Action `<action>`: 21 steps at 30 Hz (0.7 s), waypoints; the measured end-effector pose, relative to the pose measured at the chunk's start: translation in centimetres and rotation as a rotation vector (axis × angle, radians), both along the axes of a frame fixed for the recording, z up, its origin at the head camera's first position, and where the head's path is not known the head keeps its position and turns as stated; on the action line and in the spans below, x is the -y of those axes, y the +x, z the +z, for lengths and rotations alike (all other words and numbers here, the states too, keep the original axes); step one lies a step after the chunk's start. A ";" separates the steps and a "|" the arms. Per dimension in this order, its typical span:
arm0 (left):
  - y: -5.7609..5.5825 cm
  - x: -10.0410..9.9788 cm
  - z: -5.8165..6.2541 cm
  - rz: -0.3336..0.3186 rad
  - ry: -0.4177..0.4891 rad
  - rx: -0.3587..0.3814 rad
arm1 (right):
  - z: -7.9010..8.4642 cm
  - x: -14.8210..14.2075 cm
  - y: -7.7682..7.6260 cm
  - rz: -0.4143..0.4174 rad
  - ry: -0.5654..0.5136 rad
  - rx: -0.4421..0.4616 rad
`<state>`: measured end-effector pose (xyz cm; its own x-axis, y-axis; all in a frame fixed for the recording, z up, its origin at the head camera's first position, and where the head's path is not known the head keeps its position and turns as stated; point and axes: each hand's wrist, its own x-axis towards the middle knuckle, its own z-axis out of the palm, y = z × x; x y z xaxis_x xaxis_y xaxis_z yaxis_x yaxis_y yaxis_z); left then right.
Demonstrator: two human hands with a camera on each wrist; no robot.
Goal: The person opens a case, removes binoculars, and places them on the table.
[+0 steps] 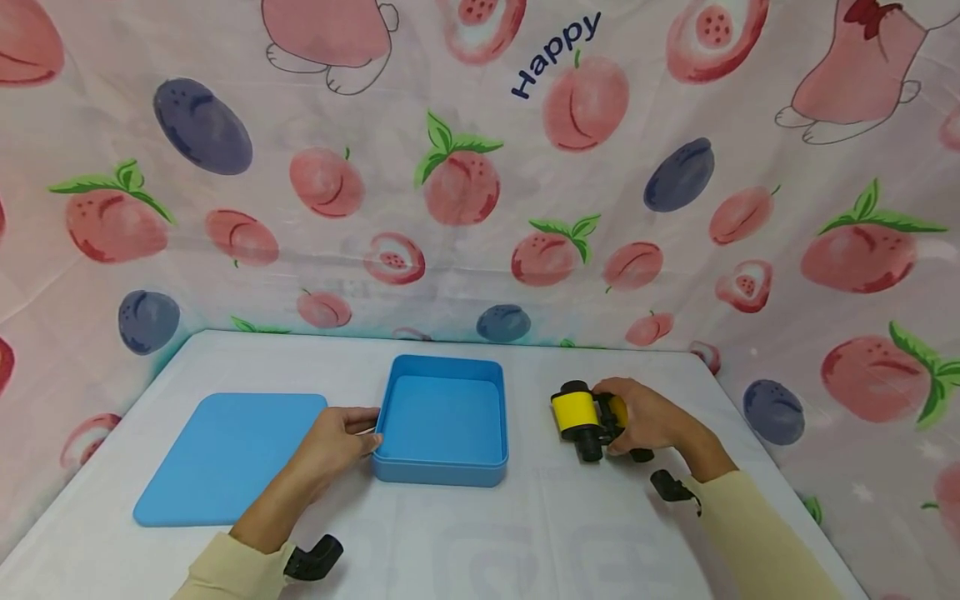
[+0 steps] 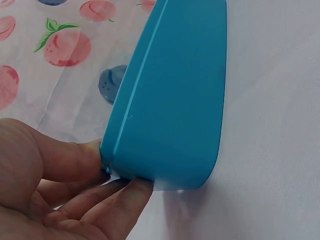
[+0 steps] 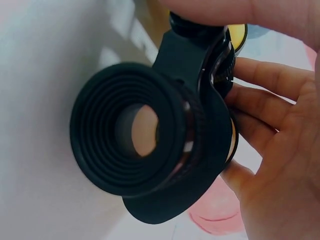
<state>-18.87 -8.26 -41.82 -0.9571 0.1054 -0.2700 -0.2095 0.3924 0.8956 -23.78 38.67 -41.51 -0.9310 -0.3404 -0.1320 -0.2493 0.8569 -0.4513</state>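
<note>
My left hand (image 1: 337,442) is at the left side of an open, shallow blue box (image 1: 442,475). In the left wrist view the thumb lies at the rim of the box (image 2: 175,90), and the bent fingers press against its wall by the rounded corner. Further right, my right hand (image 1: 645,412) grips a pair of yellow and black binoculars (image 1: 576,414) round their right barrel. Up close in the right wrist view, an eyepiece (image 3: 130,130) of the binoculars faces the camera, with the fingers (image 3: 265,105) along the far side of the body.
A flat blue lid (image 1: 232,458) with rounded corners lies left of the box, partly behind my left hand and forearm. All stand on a white table (image 1: 480,542). Behind it hangs a fruit-printed cloth (image 1: 390,167), which also runs down both sides.
</note>
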 end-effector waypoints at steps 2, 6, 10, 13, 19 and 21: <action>0.0 0.0 0.0 0.001 0.001 0.001 | 0.0 0.0 0.0 0.000 -0.002 0.005; 0.1 0.1 0.0 0.002 0.004 0.003 | -0.1 0.1 0.0 -0.001 -0.002 0.010; 0.2 0.1 -0.1 0.005 0.009 0.009 | -0.3 0.1 0.0 -0.009 0.001 0.017; 0.2 0.1 -0.1 0.009 0.010 0.011 | -0.5 0.0 -0.2 -0.010 -0.005 0.019; -0.1 0.0 -0.3 0.015 0.015 0.007 | -0.8 0.0 -0.5 0.000 0.006 0.024; -0.2 0.1 -0.4 0.015 0.019 0.006 | -0.9 0.1 -0.6 0.002 0.023 0.026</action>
